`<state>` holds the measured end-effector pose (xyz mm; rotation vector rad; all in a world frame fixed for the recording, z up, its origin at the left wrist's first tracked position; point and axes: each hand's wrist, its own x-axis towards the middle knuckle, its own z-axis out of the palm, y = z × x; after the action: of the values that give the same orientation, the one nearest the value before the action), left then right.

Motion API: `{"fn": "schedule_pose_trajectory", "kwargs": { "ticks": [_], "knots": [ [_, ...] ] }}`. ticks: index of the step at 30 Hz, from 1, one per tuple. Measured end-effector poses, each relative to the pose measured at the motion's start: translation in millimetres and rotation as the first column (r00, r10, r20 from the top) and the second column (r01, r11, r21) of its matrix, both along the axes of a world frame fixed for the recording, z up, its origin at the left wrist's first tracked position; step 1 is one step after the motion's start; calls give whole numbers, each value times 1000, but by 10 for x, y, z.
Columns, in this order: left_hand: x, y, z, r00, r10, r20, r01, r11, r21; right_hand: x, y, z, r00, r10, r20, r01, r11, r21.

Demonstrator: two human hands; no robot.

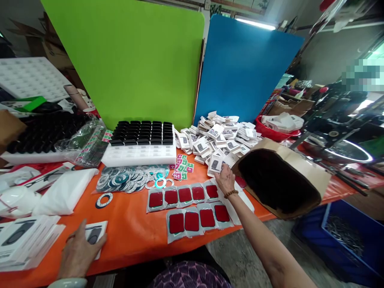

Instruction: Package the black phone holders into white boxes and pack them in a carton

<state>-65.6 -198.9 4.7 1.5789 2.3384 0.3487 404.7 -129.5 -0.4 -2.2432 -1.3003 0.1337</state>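
At the front left, my left hand (78, 250) spans a small white box (96, 237) with a dark device printed on it, thumb at its right side and index finger at its left. The box lies on the orange table cover. Beside that hand is a stack of similar white boxes (22, 242). Reaching forward, my right hand (225, 181) grips another white box (215, 164) at the front edge of a heap of such boxes (220, 136); some of its fingertips are hidden. Left of my right wrist lie two rows of dark red square pads (184, 195) in clear sleeves.
Black pieces (142, 132) stand in a white foam tray (141, 154). Before it are ring-shaped pieces (132, 181) and small pink-green cards (181, 167). An open cardboard box (309, 170) tilts at the right, near a red basin (277, 130) and a blue crate (333, 248).
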Motion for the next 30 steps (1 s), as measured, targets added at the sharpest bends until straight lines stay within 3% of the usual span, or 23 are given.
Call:
{"fn": "schedule_pose_trajectory", "kwargs": {
  "ticks": [3,7,10,12,13,15,17,18,19,21,23,24,25,28,30],
  "knots": [
    [-5,22,-38,984,26,-174,-53,987,-154,119,83,-99,999,-45,-5,45,998,-49],
    [131,-33,-70,970,76,-230,-91,994,-56,143,112,-70,997,-55,-60,55,998,6],
    [293,-103,-4,998,21,-51,-13,987,163,33,17,115,993,34,-112,-21,994,110],
    [466,-164,88,969,-52,243,-9,969,246,-168,-148,298,955,239,-176,-193,951,243],
    [572,-202,142,899,-73,431,-32,972,232,-310,-261,394,895,396,-205,-321,891,321],
    [802,-299,245,655,-94,749,24,994,104,-656,-525,564,676,687,-265,-599,722,345],
    [1016,-425,315,329,-78,941,224,974,2,-1020,-786,664,437,832,-341,-784,539,309],
    [1102,-496,330,205,-33,978,343,939,-40,-1183,-888,678,329,865,-378,-840,451,300],
    [1167,-569,331,119,23,993,446,892,-74,-1321,-959,669,227,885,-406,-882,363,299],
    [1231,-711,297,42,136,990,573,808,-136,-1506,-979,594,26,879,-476,-937,187,294],
    [1213,-830,237,9,224,975,577,795,-188,-1580,-832,482,-97,823,-560,-959,74,275],
    [1181,-876,205,-9,262,965,535,817,-217,-1592,-710,424,-92,804,-588,-965,74,252],
    [1139,-912,177,-28,298,954,466,849,-251,-1599,-570,372,-24,806,-591,-970,124,209],
    [993,-963,128,-87,367,926,193,918,-345,-1664,-158,256,376,848,-373,-922,381,-64],
    [909,-967,122,-136,372,918,50,928,-368,-1772,23,215,498,842,-205,-861,453,-230]
  ]
}}
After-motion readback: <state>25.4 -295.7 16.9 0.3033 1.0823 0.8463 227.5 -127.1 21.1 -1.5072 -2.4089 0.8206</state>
